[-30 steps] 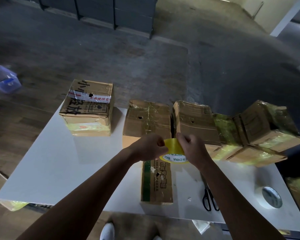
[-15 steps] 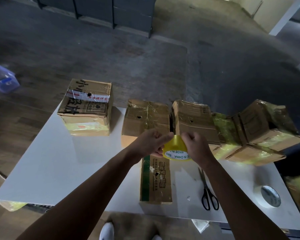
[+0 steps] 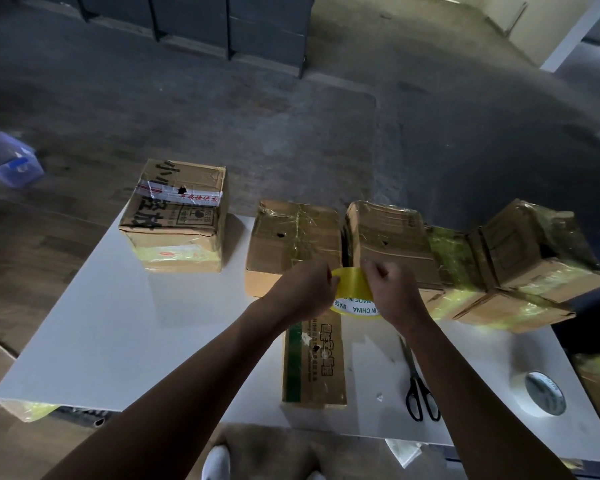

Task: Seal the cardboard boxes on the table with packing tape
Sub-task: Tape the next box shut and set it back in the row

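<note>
The yellow tape roll [image 3: 352, 289] is held over the long box [image 3: 314, 362] on the white table [image 3: 136, 323], gripped by 2 hands: left hand [image 3: 303, 289] and right hand [image 3: 392, 289], fingers curled on its sides. Scissors [image 3: 418, 386] lie near the box.

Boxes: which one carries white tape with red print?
The far-left box, standing apart from the rest; no other has that strip across its top.

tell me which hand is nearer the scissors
Right. The right hand holds the tape roll just beyond the scissors; the left hand grips the roll's other side, farther off.
</note>
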Tool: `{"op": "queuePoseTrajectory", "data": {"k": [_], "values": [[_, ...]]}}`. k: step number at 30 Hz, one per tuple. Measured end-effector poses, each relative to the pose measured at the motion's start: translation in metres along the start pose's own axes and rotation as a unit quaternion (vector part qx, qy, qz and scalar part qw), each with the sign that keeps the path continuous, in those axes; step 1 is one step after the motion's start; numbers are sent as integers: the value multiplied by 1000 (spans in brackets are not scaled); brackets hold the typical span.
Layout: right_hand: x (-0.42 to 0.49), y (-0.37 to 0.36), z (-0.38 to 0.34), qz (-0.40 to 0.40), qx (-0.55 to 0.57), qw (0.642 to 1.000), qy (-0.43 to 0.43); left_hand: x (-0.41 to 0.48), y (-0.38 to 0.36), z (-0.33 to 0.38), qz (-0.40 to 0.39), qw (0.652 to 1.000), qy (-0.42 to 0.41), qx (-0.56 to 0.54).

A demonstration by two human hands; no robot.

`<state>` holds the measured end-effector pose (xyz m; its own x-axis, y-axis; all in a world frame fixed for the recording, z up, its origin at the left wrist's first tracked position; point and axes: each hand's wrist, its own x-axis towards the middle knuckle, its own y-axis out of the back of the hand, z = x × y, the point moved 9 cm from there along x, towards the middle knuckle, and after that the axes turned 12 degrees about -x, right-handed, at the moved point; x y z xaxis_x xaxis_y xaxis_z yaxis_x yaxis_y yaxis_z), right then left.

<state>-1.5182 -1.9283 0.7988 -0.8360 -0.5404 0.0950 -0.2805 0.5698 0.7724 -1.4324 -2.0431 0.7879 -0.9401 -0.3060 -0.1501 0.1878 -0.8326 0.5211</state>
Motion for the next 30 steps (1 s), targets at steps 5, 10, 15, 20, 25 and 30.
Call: {"op": "queuePoseTrajectory", "data": {"k": [5,10,15,20,25,30], "values": [[-2,4,-4,4,-13,1000,14,-4,-2,12,5,999,-35,38],[1,12,3,18,-11,999,-26,-5,-3,9,-45,992,-1,-120],[-1,14,-6,22,-27,999,9,-1,-7,4,-73,994,8,-80],[-4,8,-5,16,-23,999,21,-3,-9,5,-95,993,-2,-73],[-4,6,7,-2,57,998,-31,-8,-8,8,-91,985,-12,-149],[-4,11,8,-5,99,995,-31,-12,-6,7,-69,961,-26,-266]]}}
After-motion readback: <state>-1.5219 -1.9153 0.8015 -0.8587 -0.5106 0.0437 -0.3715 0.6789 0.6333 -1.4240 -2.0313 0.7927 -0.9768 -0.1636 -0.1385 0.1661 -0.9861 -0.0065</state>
